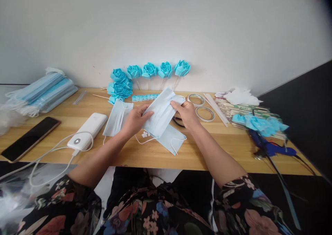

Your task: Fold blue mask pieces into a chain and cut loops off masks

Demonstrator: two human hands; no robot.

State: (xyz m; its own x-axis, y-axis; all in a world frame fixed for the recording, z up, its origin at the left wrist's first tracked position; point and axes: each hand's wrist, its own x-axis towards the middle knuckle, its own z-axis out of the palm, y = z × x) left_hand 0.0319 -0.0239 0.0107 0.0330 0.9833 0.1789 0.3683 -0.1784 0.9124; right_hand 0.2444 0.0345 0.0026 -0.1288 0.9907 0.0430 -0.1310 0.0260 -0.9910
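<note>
Between my two hands a pale blue face mask (163, 113) is held up, tilted, above the table. My left hand (136, 119) grips its left edge, thumb on the front. At the upper right edge, my right hand (185, 112) pinches it between thumb and fingers. Under it lies a second mask (172, 141) with white ear loops, partly covered. A third mask (116, 119) lies flat to the left, beside my left wrist. Small white pieces (145, 134) rest on the wood below the held mask.
Several blue flowers (149, 70) on sticks lean against the wall. A mask stack (44, 91), phone (31, 138) and corded power bank (86, 129) sit left. Tape rolls (204, 113), glue sticks (215, 109), a paper pile (243, 107) and blue glue gun (277, 149) are right.
</note>
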